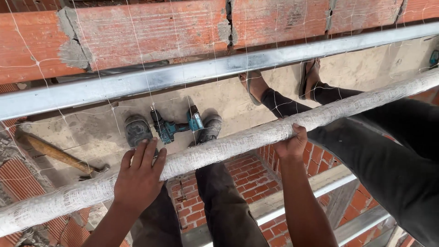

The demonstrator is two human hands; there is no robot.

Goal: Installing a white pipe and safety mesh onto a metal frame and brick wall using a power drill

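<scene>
Both hands, left hand point(139, 176) flat, right hand point(292, 142) gripping, hold mesh roll point(228, 146); drill point(176, 127) below.

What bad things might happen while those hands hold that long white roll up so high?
The left hand lies flat on the mesh roll, not gripping, so it might slip and drop. The drill between the shoes could get kicked off the ledge. The loose hammer might trip someone.
</scene>
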